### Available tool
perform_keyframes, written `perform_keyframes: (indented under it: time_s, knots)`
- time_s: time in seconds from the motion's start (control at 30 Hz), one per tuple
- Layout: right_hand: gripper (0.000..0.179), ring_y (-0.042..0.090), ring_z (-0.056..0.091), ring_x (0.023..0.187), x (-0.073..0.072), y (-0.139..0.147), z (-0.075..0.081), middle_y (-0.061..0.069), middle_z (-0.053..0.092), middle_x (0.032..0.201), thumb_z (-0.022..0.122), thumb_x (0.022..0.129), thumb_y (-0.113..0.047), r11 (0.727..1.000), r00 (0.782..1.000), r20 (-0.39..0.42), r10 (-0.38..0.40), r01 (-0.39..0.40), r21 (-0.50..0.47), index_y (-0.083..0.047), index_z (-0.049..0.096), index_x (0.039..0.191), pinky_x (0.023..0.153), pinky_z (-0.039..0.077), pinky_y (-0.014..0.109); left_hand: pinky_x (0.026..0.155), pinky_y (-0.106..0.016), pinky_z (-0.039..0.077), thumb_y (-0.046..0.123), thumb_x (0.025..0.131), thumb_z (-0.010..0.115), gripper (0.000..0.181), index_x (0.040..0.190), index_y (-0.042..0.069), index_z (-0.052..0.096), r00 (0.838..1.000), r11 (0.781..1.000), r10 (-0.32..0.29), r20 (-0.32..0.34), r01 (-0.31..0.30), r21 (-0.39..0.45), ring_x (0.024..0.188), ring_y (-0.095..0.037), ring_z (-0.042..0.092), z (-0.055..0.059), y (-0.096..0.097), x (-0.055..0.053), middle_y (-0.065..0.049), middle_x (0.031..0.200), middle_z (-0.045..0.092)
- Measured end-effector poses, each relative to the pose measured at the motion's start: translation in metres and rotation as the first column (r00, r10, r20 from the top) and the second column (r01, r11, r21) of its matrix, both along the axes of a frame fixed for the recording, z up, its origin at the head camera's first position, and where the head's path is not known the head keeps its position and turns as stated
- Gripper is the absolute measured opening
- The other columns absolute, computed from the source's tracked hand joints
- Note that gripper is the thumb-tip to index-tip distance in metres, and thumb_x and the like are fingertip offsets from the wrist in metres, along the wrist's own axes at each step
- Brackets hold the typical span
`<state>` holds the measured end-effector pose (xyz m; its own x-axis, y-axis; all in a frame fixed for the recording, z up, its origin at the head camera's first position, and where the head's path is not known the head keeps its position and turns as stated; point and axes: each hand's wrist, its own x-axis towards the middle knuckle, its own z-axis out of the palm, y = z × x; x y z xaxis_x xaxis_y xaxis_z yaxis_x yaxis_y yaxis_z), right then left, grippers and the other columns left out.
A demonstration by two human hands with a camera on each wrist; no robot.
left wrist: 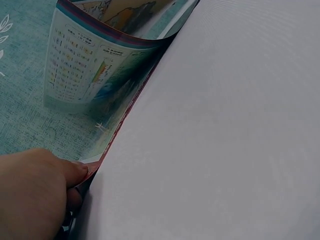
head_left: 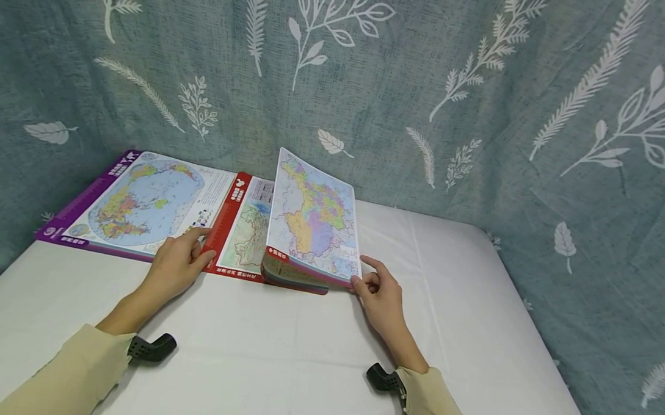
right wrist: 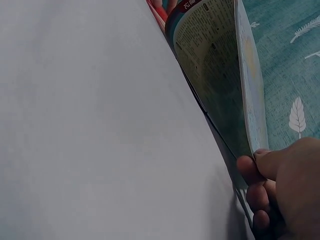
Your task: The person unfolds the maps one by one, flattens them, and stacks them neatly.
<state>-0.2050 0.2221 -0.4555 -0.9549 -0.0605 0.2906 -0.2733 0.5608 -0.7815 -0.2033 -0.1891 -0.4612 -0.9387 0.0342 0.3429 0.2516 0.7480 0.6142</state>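
Observation:
A red-edged map (head_left: 243, 238) lies near the back of the table, its right part curled up and over to the left. The curled part (head_left: 315, 216) shows a coloured political map on its upper face. My right hand (head_left: 381, 298) pinches the lower right corner of that part between thumb and fingers. In the right wrist view, printed text (right wrist: 215, 55) shows on the inside of the curl. My left hand (head_left: 176, 260) holds the red left edge of the map. The thumb (left wrist: 75, 172) lies on top of its corner in the left wrist view, fingers below.
A purple-edged world map (head_left: 145, 204) lies flat to the left, partly beside my left hand. A white cloth (head_left: 283, 352) covers the table. Behind and to the right hangs a teal curtain (head_left: 477, 170) with white leaf prints.

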Motion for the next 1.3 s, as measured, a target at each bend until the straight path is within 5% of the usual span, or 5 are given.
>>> perform_keyframes:
  time_s: [1.0, 1.3]
  knots:
    - [0.04, 0.008, 0.06, 0.066, -0.001, 0.053, 0.0, 0.009, 0.076, 0.083, 0.073, 0.1, -0.013, 0.991, 0.992, 0.014, -0.129, 0.128, 0.048, -0.01, 0.065, 0.139, 0.062, 0.045, 0.017, 0.073, -0.039, 0.029, 0.009, 0.095, 0.076, 0.047, 0.136, -0.008, 0.059, 1.0, 1.0, -0.004, -0.017, 0.004, 0.0, 0.066, -0.021, 0.041, -0.002, 0.0, 0.0, -0.002, 0.067, 0.048]
    - [0.031, 0.004, 0.058, 0.064, 0.001, 0.068, -0.003, 0.013, 0.077, 0.087, 0.068, 0.103, -0.011, 0.971, 0.971, -0.003, -0.238, 0.238, 0.035, -0.011, 0.07, 0.134, 0.057, 0.042, 0.017, 0.072, -0.039, 0.029, 0.009, 0.095, 0.076, 0.047, 0.136, -0.008, 0.06, 1.0, 1.0, -0.008, -0.017, 0.008, 0.001, 0.067, -0.022, 0.041, -0.001, 0.0, -0.001, -0.002, 0.067, 0.048]
